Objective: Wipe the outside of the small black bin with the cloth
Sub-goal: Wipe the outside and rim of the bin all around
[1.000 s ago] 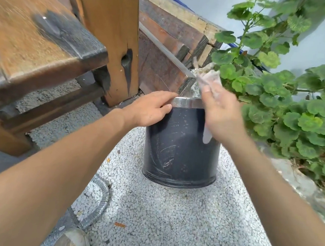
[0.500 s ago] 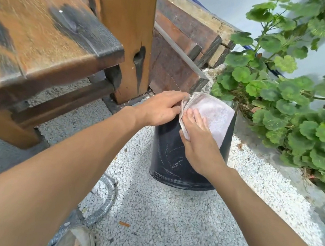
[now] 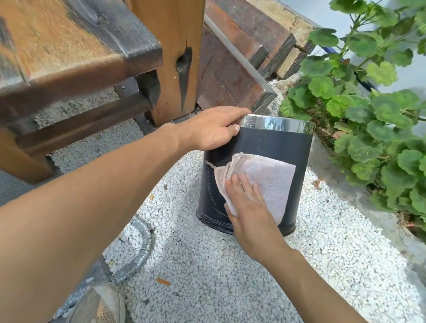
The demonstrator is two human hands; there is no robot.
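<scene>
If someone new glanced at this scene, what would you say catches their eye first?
Most likely the small black bin with its shiny metal rim, standing on white gravel mid-frame. The right hand presses a pale pink cloth flat against its side, while the left hand steadies it at the rim. Next come the leafy green plant at right and the weathered wooden bench at upper left.
</scene>
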